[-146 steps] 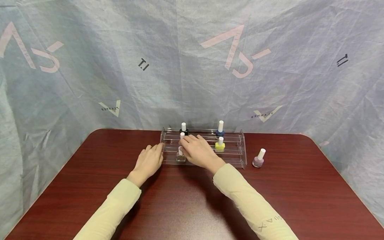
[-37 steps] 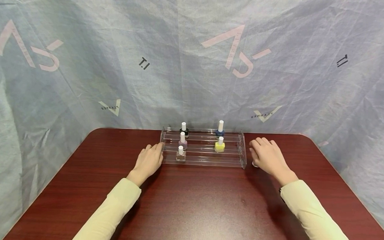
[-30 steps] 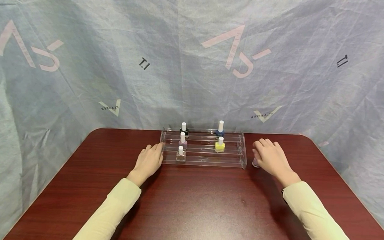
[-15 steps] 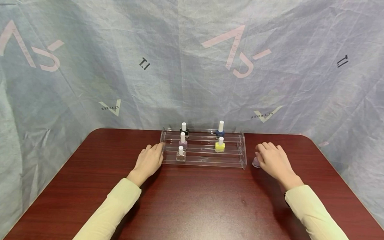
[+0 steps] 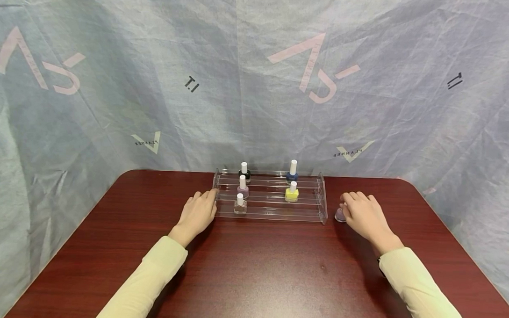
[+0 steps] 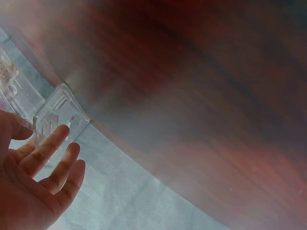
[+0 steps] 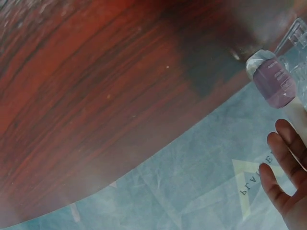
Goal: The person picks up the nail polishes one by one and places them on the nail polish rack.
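Note:
My left hand (image 5: 197, 213) grips the left end of a clear tiered display rack (image 5: 273, 211), its thumb and index finger about the end panel in the left wrist view. At the right of the rack my right hand (image 5: 364, 214) is at the white cap of a mauve nail polish bottle (image 5: 340, 215), whose base is down on the table. In the right wrist view the bottle's mauve body (image 7: 274, 82) shows plainly, three fingers spread below it; thumb and index finger are out of frame there.
Black nail polish (image 5: 244, 174) and blue nail polish (image 5: 292, 177) stand on the rack's top tier. Below are another mauve bottle (image 5: 242, 190) and a yellow one (image 5: 291, 194); a clear-brown bottle (image 5: 240, 206) stands lowest. Grey cloth (image 5: 239, 107) hangs behind the dark-red table (image 5: 255, 271).
Earlier my right hand was over the rack's left bottles; it has moved right to the loose mauve bottle. In the last second it shifts slightly right and nearer. My left hand stays put.

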The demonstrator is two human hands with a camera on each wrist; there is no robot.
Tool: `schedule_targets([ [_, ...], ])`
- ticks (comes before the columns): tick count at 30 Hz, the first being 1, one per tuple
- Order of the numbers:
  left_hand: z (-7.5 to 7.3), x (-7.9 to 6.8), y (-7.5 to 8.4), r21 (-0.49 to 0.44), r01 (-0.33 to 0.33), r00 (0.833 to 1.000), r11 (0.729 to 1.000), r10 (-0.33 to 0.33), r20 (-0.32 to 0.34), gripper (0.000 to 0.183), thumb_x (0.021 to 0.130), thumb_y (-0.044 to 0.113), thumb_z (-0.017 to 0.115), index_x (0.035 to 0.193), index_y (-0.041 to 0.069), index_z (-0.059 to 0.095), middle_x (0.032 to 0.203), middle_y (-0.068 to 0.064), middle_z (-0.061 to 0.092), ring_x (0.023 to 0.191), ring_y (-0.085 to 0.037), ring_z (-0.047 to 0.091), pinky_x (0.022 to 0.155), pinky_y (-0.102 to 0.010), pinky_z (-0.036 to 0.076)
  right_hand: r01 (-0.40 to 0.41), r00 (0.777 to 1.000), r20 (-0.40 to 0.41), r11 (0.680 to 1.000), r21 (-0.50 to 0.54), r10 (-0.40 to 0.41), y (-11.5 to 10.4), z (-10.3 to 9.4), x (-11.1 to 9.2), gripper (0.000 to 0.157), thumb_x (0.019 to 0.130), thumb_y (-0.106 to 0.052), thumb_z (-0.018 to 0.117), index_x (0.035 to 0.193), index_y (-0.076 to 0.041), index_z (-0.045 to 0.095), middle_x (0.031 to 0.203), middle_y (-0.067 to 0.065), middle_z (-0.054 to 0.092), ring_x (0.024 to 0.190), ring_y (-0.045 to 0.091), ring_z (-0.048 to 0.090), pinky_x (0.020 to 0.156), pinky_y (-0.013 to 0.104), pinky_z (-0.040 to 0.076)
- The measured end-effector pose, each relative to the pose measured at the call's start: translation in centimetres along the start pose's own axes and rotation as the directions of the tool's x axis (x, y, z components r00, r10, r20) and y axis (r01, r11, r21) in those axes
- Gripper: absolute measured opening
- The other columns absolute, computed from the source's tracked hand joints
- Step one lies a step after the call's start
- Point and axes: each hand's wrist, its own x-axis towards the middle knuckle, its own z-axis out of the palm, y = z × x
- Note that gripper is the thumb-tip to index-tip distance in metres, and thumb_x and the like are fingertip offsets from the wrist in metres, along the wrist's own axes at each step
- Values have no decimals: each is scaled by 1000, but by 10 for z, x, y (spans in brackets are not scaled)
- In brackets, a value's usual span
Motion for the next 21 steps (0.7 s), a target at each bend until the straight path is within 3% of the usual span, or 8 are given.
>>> schedule_targets([
  [21,-1,0,0,-3,-1,1000,1000,1,3,36,89,15,50,125,7,51,109,-9,64,92,-31,57,70,-42,47,36,999,-12,999,-25,-36,0,-1,0,8,79,-11,61,77,-9,53,72,4,55,72,24,52,59,39,36],
])
